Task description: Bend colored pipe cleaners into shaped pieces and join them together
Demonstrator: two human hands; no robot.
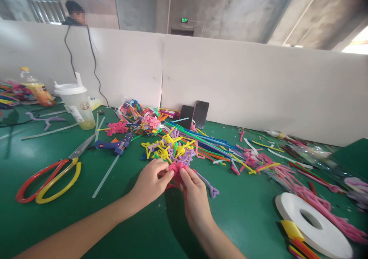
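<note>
Between my two hands is a pink pipe-cleaner piece [178,168], bent into small loops. My left hand [152,178] pinches its left side with thumb and fingers. On the other side, the thumb and fingers of my right hand [193,186] are closed on the same piece. Part of it is hidden behind the fingers. Just beyond lies a pile of yellow and purple bent pipe cleaners [172,146]. A purple pipe cleaner with a heart-shaped end [213,191] sticks out to the right of my right hand.
Large scissors [57,178] and a blue glue gun [115,146] lie left. A lidded cup [76,105] stands behind them. Two phones [200,114] lean near the white partition [258,86]. At right are loose pipe cleaners [270,165] and a white roll [327,228]. A person [75,13] is beyond the partition.
</note>
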